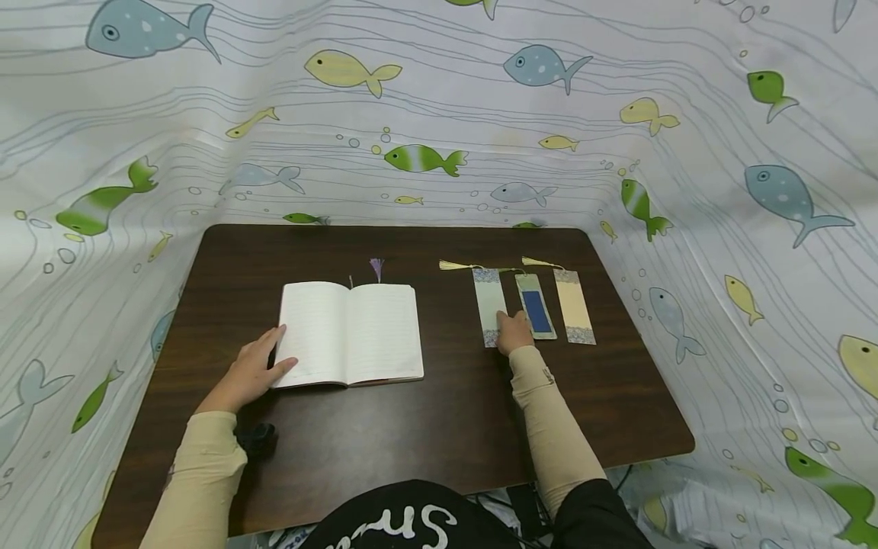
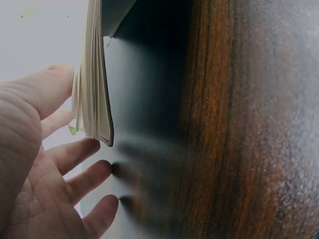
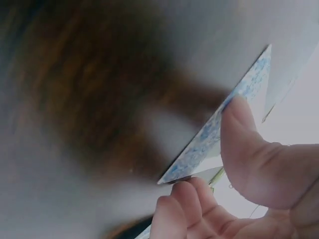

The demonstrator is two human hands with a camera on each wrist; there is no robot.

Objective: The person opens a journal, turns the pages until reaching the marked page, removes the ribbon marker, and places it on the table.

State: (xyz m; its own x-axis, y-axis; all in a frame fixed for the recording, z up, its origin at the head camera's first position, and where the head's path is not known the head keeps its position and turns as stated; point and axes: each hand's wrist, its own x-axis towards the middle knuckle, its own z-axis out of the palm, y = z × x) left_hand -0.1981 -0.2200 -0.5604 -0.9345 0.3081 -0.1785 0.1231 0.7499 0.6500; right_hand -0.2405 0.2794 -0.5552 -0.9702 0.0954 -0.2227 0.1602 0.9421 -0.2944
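An open notebook [image 1: 314,328] with ruled pages lies flat on the left half of the table. My left hand [image 1: 248,371] rests at its left edge, thumb over the page and the other fingers spread loosely beside it. The left wrist view shows the page edges [image 2: 93,79] close to the thumb. My right hand [image 1: 515,332] pinches the lower end of the leftmost bookmark [image 1: 488,293], a pale one with a yellow tassel. In the right wrist view, thumb and fingers grip its blue patterned strip [image 3: 199,144] from opposite sides.
Beside the right hand lie a green-and-blue bookmark [image 1: 537,309] and a cream bookmark [image 1: 575,305] with a tassel. A purple tassel [image 1: 377,269] sticks out above the notebook. The brown table [image 1: 384,442] is bordered by a fish-patterned curtain [image 1: 439,99].
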